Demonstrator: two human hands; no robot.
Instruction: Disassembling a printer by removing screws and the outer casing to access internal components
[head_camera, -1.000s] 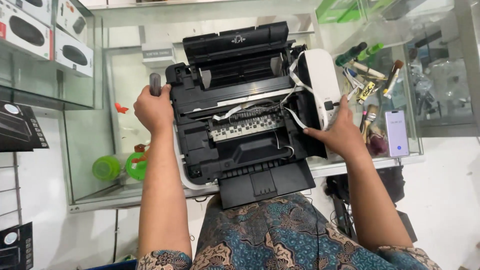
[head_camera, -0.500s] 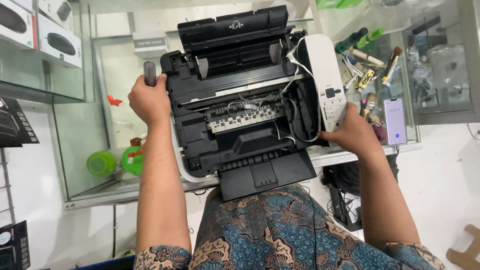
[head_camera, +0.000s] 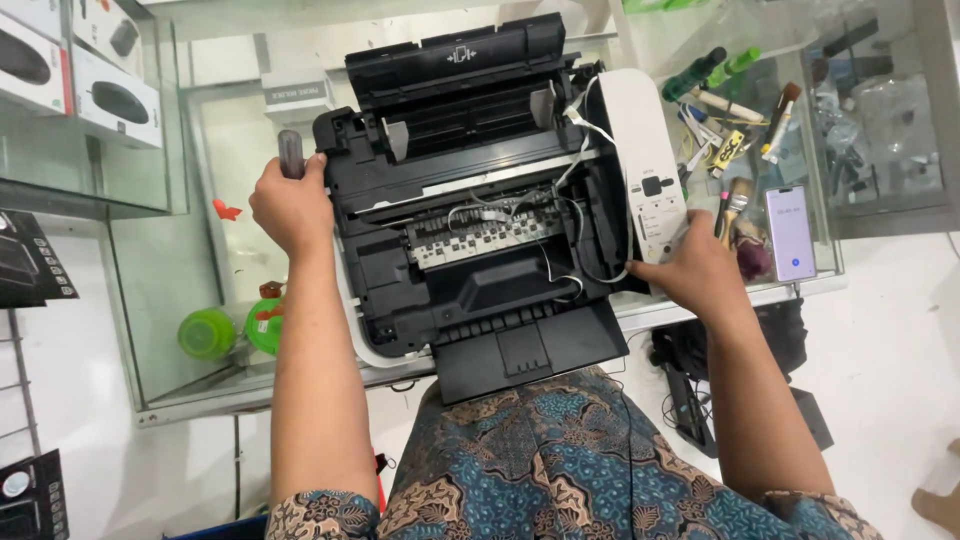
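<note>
A black printer (head_camera: 470, 210) with its cover off lies on a glass counter (head_camera: 200, 250), its inner carriage and white cables exposed. My left hand (head_camera: 293, 205) rests against the printer's left side, closed around a dark tool handle (head_camera: 290, 153). My right hand (head_camera: 700, 272) grips the lower end of the white side panel (head_camera: 645, 170) with buttons, which leans off the printer's right side. The black output tray (head_camera: 525, 350) sticks out toward me.
A phone (head_camera: 790, 232) with a lit screen lies right of the panel, beside brushes, markers and small tools (head_camera: 730, 100). Boxed computer mice (head_camera: 70, 70) stand at the left. Green containers (head_camera: 225, 330) sit inside the glass case.
My right hand has slid from the printer's right front to the white panel's lower end. The left hand stays on the left side with the tool.
</note>
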